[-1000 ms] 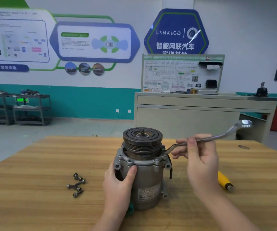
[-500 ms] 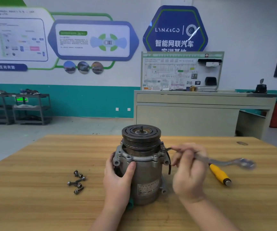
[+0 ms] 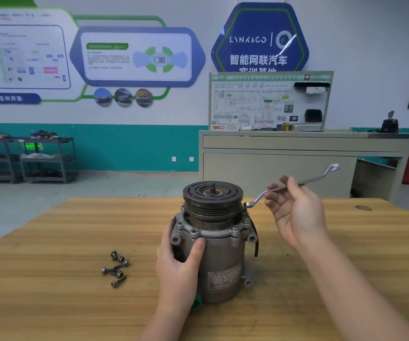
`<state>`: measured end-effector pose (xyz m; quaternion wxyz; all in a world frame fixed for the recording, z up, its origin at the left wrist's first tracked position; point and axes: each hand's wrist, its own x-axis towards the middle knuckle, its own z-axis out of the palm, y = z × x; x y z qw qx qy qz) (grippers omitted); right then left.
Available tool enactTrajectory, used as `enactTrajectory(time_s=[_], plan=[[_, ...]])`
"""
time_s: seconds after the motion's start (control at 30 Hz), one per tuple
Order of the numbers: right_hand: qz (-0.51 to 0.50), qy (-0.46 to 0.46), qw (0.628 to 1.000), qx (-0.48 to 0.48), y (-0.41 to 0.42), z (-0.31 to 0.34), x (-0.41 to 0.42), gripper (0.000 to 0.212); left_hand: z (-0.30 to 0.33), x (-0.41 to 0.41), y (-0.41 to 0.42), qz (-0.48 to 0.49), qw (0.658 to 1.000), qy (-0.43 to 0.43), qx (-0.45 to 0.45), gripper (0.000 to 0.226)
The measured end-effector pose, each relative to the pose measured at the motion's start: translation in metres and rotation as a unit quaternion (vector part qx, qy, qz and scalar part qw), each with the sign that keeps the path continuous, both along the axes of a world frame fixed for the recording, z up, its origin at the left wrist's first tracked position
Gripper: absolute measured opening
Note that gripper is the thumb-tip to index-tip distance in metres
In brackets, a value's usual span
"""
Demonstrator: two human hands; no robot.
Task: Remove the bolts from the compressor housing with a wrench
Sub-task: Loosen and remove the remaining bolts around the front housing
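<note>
Two hands work at the wooden table [image 3: 50, 279]: the left hand [image 3: 177, 263] still grips the upright compressor housing [image 3: 219, 257], while the right hand [image 3: 297, 210], pinching the offset ring wrench [image 3: 272, 190], has swung its free end back up; five removed bolts [image 3: 116, 269] lie left.

Both forearms are bare to the frame's edge, and the left hand [image 3: 179, 264] and right hand [image 3: 297, 212] wear no gloves.
</note>
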<state>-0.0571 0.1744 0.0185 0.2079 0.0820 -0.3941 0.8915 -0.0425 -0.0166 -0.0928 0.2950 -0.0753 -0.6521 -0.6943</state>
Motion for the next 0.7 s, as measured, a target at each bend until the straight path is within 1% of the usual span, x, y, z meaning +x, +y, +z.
enactTrajectory(time_s=[0.07, 0.13, 0.2, 0.3, 0.4, 0.43, 0.47, 0.5, 0.53, 0.57, 0.6, 0.63, 0.67, 0.7], plan=[[-0.088, 0.037, 0.994, 0.060, -0.005, -0.005, 0.010, 0.024, 0.001, 0.001, 0.001, -0.002, 1.000, 0.006, 0.004, 0.065], [-0.138, 0.059, 0.984, 0.100, -0.009, -0.010, 0.018, 0.024, 0.001, 0.002, 0.001, -0.006, 1.000, 0.011, 0.009, 0.060], [-0.164, 0.073, 0.975, 0.131, -0.013, -0.014, 0.024, 0.022, 0.001, 0.002, 0.001, -0.009, 1.000, 0.011, 0.013, 0.063], [-0.198, 0.106, 0.960, 0.167, -0.018, -0.022, 0.031, 0.020, -0.002, 0.000, 0.000, -0.013, 1.000, 0.009, 0.018, 0.075], [-0.247, 0.163, 0.927, 0.228, -0.024, -0.032, 0.038, 0.018, -0.002, -0.001, 0.000, -0.010, 1.000, 0.004, 0.012, 0.078], [-0.270, 0.189, 0.906, 0.266, -0.026, -0.034, 0.041, 0.019, -0.002, -0.001, -0.001, -0.008, 1.000, 0.003, 0.012, 0.075], [-0.299, 0.223, 0.871, 0.322, -0.028, -0.036, 0.044, 0.017, -0.001, -0.001, -0.001, -0.007, 1.000, 0.004, 0.011, 0.071], [-0.329, 0.260, 0.820, 0.390, -0.030, -0.038, 0.046, 0.016, 0.000, -0.001, -0.001, -0.005, 1.000, 0.007, 0.012, 0.066], [-0.356, 0.299, 0.760, 0.453, -0.031, -0.043, 0.046, 0.018, 0.001, -0.001, -0.001, -0.003, 1.000, 0.011, 0.014, 0.060], [-0.375, 0.331, 0.710, 0.495, -0.033, -0.049, 0.045, 0.021, 0.002, -0.001, -0.001, -0.001, 1.000, 0.014, 0.016, 0.057], [-0.382, 0.347, 0.689, 0.509, -0.034, -0.053, 0.045, 0.023, 0.002, 0.000, -0.001, -0.002, 1.000, 0.015, 0.017, 0.055], [-0.380, 0.348, 0.698, 0.497, -0.034, -0.058, 0.045, 0.024, 0.003, 0.000, 0.000, -0.006, 1.000, 0.016, 0.018, 0.054], [-0.373, 0.334, 0.732, 0.463, -0.035, -0.061, 0.045, 0.024, 0.003, 0.001, 0.001, -0.009, 1.000, 0.015, 0.020, 0.055], [-0.359, 0.310, 0.781, 0.407, -0.035, -0.061, 0.046, 0.022, 0.004, 0.001, 0.001, -0.011, 1.000, 0.015, 0.021, 0.055]])
